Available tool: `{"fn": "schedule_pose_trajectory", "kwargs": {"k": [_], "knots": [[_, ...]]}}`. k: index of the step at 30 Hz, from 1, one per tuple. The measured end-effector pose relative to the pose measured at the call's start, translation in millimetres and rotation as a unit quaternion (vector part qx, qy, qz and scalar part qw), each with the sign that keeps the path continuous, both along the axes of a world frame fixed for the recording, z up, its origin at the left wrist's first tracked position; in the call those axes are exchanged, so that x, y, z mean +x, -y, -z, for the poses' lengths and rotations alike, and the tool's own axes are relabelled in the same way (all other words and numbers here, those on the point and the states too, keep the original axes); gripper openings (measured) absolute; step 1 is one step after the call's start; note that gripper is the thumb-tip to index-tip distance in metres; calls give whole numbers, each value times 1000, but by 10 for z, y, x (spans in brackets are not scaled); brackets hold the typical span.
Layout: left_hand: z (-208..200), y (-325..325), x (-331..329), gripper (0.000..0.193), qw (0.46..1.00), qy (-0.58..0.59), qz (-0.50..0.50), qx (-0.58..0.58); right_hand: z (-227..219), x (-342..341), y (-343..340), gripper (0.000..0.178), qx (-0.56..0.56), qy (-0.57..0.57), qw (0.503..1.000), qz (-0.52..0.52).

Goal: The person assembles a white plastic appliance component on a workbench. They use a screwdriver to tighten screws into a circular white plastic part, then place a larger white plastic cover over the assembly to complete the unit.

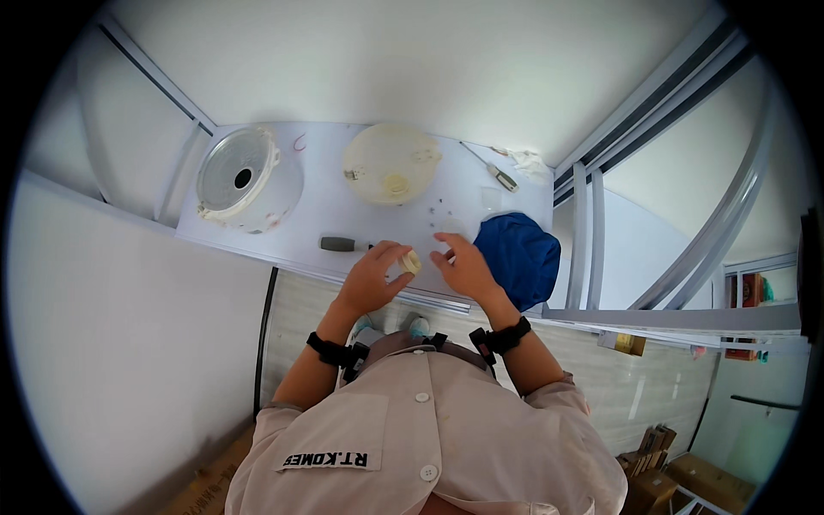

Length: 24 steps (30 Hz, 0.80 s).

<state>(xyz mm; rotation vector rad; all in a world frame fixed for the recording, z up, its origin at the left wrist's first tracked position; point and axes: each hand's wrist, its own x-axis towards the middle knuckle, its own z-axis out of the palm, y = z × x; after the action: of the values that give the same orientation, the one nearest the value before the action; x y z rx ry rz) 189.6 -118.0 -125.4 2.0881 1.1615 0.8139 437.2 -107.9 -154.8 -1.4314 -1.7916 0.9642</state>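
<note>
Left hand (371,278) pinching cream ring (410,263), right hand (468,268) unclasped, white tabletop (322,206), pale wall (343,69) beyond

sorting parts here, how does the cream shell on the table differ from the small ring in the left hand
The cream shell is much larger than the small ring. The cream shell rests on the white table, while the small ring is held in the left hand. Both look round and pale.
</note>
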Motion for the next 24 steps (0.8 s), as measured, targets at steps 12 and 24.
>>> {"fn": "schedule_pose_trajectory", "kwargs": {"k": [12, 24], "knots": [[-220, 77, -190, 46, 998, -47, 14, -39, 499, 49, -295, 12, 73, 274, 952, 114], [-618, -2, -58, 54, 997, 58, -1, 47, -810, -4, 15, 8, 11, -144, 989, 16]]}}
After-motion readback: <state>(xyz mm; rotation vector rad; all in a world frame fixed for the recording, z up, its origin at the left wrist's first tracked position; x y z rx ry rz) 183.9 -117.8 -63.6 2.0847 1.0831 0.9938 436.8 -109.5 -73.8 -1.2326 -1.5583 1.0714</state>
